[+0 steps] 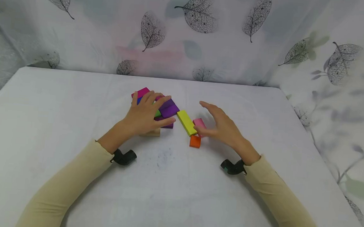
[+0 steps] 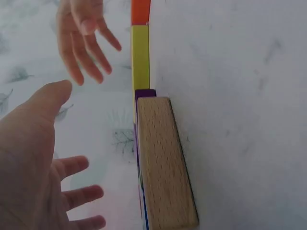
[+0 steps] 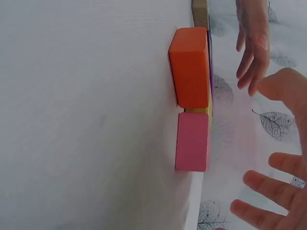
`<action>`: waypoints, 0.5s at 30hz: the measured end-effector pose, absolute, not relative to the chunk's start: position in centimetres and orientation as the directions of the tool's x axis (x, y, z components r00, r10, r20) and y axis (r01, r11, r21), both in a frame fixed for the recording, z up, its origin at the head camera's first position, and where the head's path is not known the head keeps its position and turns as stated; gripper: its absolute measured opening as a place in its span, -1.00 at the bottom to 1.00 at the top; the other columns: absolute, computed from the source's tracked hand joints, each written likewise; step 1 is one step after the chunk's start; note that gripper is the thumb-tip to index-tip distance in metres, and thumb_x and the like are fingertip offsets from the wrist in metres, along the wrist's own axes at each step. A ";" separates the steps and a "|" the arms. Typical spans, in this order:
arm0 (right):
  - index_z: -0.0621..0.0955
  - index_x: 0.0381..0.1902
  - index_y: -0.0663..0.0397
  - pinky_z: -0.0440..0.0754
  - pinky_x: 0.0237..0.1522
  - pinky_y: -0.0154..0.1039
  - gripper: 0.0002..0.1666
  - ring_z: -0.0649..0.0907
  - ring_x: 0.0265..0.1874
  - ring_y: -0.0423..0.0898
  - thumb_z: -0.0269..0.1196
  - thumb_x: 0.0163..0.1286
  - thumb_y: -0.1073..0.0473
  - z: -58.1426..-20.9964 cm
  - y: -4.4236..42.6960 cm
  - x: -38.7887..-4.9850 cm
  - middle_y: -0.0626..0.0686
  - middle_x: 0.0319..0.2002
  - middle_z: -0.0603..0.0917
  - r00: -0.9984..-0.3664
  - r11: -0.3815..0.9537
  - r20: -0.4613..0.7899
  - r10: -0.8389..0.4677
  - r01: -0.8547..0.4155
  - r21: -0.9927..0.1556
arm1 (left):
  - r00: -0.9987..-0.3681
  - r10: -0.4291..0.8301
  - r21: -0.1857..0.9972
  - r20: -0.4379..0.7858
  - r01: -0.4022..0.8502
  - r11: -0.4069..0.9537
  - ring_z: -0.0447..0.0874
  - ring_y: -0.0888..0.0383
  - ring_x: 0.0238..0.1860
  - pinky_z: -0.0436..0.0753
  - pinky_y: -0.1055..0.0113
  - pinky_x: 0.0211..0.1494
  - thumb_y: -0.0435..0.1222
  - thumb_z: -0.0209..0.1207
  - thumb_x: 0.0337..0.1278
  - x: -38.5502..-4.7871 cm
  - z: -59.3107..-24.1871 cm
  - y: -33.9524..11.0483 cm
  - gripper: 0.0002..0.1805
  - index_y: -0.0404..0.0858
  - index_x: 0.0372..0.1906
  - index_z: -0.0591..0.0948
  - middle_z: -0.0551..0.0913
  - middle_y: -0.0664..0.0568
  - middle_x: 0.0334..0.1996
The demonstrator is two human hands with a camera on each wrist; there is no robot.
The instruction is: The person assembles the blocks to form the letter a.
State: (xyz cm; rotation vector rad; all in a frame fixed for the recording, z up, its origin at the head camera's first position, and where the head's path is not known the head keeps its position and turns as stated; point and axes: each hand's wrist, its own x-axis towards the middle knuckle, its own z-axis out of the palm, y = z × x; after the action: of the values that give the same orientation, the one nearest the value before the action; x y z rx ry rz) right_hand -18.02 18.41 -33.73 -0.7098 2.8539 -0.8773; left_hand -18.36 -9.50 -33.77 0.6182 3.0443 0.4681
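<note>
Several coloured wooden blocks lie together on a white table. My left hand, fingers spread, is over the left cluster: magenta, purple and green blocks, with a plain wooden block at the near side. It grips nothing; whether it touches a block I cannot tell. Spread apart, the fingers of my right hand are beside the pink block and hold nothing. A yellow block slants between the hands, with an orange block at its near end. My left hand partly hides the cluster.
Bare white tabletop stretches in front of the blocks and to both sides. Behind the table's far edge hangs a leaf-patterned cloth. A dark curved device sits at the left wrist, and another dark device at the right.
</note>
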 end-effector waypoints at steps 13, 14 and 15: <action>0.43 0.34 0.08 0.27 0.34 0.19 -0.20 0.33 0.37 0.11 0.42 0.18 0.01 -34.7 16.7 -19.7 0.14 0.36 0.39 -0.806 0.652 -0.030 -0.591 -0.457 -0.605 | -0.877 0.481 0.341 0.013 0.456 0.822 0.06 -0.12 0.48 -0.16 -0.34 0.42 0.23 0.03 0.25 -18.8 -34.4 -10.4 -0.22 0.00 0.49 0.22 0.24 -0.13 0.43; 0.44 0.33 0.11 0.27 0.34 0.18 -0.22 0.33 0.37 0.11 0.42 0.17 0.03 -34.8 16.6 -19.8 0.15 0.35 0.39 -0.795 0.640 -0.022 -0.606 -0.470 -0.608 | -0.871 0.492 0.351 0.012 0.464 0.813 0.07 -0.12 0.48 -0.16 -0.34 0.42 0.21 0.04 0.26 -18.9 -34.4 -10.4 -0.22 -0.01 0.49 0.21 0.24 -0.14 0.43; 0.45 0.31 0.12 0.27 0.34 0.18 -0.23 0.33 0.37 0.12 0.43 0.17 0.04 -34.8 16.5 -19.8 0.16 0.35 0.40 -0.786 0.626 -0.013 -0.619 -0.483 -0.612 | -0.866 0.500 0.361 0.011 0.470 0.805 0.09 -0.12 0.47 -0.16 -0.33 0.43 0.19 0.05 0.27 -19.0 -34.5 -10.5 -0.23 -0.01 0.50 0.20 0.25 -0.14 0.43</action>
State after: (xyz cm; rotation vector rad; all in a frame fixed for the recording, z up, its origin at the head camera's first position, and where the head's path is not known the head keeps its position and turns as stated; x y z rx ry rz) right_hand -19.84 16.55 -34.76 -0.9035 2.6266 -0.8919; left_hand -18.96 -10.49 -34.46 0.7817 2.9045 0.5473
